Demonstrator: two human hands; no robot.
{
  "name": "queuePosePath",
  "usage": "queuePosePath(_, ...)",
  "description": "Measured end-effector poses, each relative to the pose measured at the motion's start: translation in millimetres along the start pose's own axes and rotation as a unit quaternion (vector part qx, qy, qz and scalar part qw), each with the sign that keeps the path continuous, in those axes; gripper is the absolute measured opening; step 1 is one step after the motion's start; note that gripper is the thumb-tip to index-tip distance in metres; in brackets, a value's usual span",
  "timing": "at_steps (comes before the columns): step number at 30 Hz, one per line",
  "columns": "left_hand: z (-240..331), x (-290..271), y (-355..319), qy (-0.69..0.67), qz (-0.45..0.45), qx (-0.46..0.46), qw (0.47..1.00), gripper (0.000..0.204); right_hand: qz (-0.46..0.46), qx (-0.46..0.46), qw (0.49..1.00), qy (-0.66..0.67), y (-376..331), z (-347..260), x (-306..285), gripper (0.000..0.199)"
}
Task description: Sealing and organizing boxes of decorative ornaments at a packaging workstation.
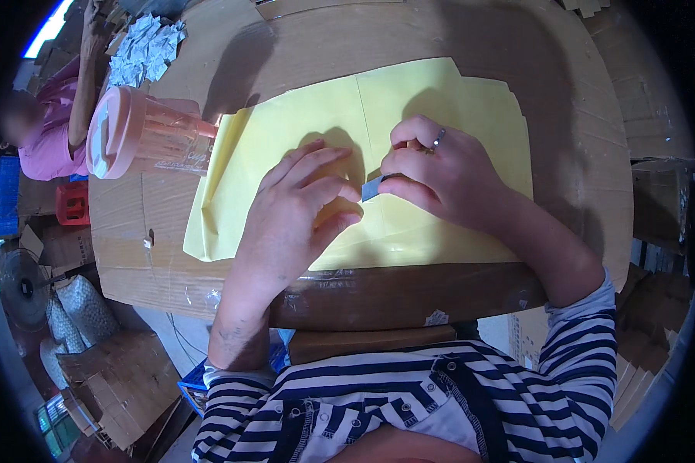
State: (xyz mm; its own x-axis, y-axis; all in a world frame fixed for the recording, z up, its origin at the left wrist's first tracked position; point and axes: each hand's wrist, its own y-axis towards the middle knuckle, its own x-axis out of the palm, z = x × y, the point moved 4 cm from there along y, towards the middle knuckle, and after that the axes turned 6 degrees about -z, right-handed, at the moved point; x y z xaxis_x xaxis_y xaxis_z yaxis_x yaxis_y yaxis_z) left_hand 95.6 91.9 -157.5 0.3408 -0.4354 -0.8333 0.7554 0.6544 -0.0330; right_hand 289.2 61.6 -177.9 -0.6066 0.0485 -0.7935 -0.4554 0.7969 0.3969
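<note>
The right hand is pinching a small grey-blue strip between thumb and curled fingers, holding it just above a yellow sheet. Only the strip's left end is showing; the rest is lying hidden inside the grip. That end is sticking out toward the left hand, nearly touching its fingertips, so the strip is sitting between the two hands, over the middle of the sheet.

The strip's long axis is running roughly left to right, tilting slightly, with the free end lower and pointing to the person's left.

The left hand is lying flat and spread on the sheet, palm down, fingers pointing toward the strip, gripping nothing.

The sheet is lying across a cardboard-covered table. A pink jug is lying on its side at the sheet's left corner, touching it. Beyond the jug, another person's arm is reaching along the table's far left edge.
</note>
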Motion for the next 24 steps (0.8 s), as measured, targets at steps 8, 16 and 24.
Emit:
queuePosePath(8,1,1,-1,0.007,-0.006,-0.003,1.0,0.014,-0.008,0.023,0.999,-0.032,1,0,0,0.019)
queuePosePath(16,-20,-2,-3,-0.281,0.074,-0.026,0.956,0.02,-0.029,0.039,0.999,-0.024,3,1,0,0.016)
queuePosePath(24,-17,5,3,-0.179,0.127,-0.049,0.974,0.078,-0.031,0.053,0.998,-0.01,3,4,0,0.017)
